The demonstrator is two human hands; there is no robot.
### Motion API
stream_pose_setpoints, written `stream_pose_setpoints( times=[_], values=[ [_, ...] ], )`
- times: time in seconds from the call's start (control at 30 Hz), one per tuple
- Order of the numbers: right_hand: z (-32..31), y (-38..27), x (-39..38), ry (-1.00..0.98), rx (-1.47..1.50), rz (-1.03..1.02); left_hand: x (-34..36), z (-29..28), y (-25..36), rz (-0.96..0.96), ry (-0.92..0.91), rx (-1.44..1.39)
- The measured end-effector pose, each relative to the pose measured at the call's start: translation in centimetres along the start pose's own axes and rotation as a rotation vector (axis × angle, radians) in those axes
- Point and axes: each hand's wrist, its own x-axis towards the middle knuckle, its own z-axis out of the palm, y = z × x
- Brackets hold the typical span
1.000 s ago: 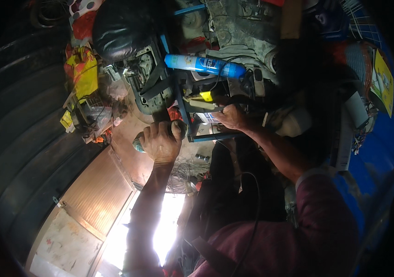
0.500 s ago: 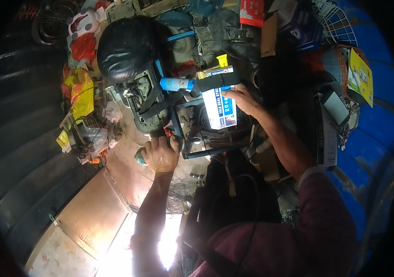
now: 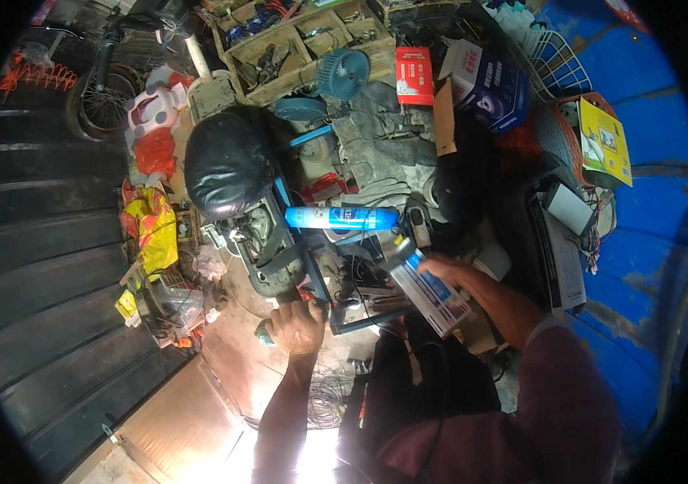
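Note:
My right hand [image 3: 446, 273] grips the upper part of a white and blue box [image 3: 431, 297], which is tilted beside my leg. A dark band and a small yellow piece show at the box's top end. Left of it, a blue spray can [image 3: 342, 218] lies across the blue metal frame [image 3: 372, 322]. My left hand [image 3: 299, 327] is closed at the near end of the black padded seat unit [image 3: 231, 165], fingers curled over a dark part that they mostly hide. A greenish bit [image 3: 263, 332] sticks out beside that hand.
Wooden compartment trays [image 3: 304, 48] with tools stand at the back, near a teal fan-like wheel [image 3: 343, 74]. A red box [image 3: 414, 76] and a dark blue carton [image 3: 485, 89] are at the back right. Yellow bags [image 3: 150, 230] and clutter line the left, and loose wire [image 3: 332, 395] lies near my feet.
My right hand has brought the box nearer to me and rightward, uncovering the whole spray can. The view has tilted up, showing more of the back. My left hand stays closed at the seat unit.

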Motion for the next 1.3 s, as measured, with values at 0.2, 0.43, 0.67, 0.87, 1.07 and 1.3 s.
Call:
stream_pose_setpoints(
  times=[0.2,0.43,0.67,0.87,1.07,1.3],
  values=[
    [-1.1,8.0,-0.7,-0.043,-0.207,0.124,-0.1,0.1,-0.2,-0.011,-0.039,-0.03],
    [-3.0,2.7,-8.6,-0.103,-0.129,-0.02,0.0,-0.3,0.3,-0.018,-0.012,0.015],
    [-4.7,2.4,-7.9,-0.089,-0.023,0.001,0.3,-0.2,0.8,-0.042,-0.068,0.01],
    [-4.6,-1.0,-10.3,0.037,-0.094,-0.096,-0.1,-0.5,0.5,-0.055,-0.062,-0.005],
    [-7.5,5.6,-8.8,0.1,-0.011,-0.049,0.4,0.2,0.0,-0.009,0.026,-0.001],
    [-8.3,8.7,-16.4,0.199,0.048,0.073,0.2,0.2,-0.4,-0.044,-0.089,-0.025]
  ],
)
